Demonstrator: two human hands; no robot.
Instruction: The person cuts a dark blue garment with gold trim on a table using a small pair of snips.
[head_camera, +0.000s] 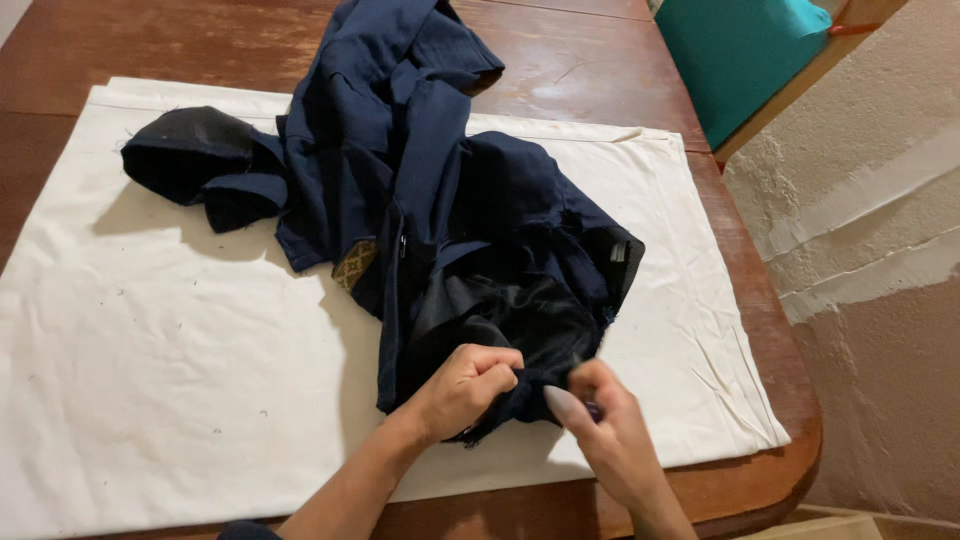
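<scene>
A dark blue garment (440, 200) lies crumpled on a white cloth (150, 350) that covers the wooden worktop (560, 70). Both hands work at the near edge of the garment. The left hand (465, 390) is closed into a fist and grips a fold of the fabric. The right hand (605, 425), just beside it, pinches the same edge between thumb and fingers; something small and dark may sit between these fingers, but I cannot tell what it is.

The step in hand seems to be a close handling of the hem or lining, where a darker, shiny inner fabric (520, 310) shows. The next move probably needs a steady, tight hold on the fabric.

A small patterned patch (353, 264) sits left of the garment's middle. The far part of the garment partly leaves the frame, and a teal chair (740, 50) beyond it is cut off.
</scene>
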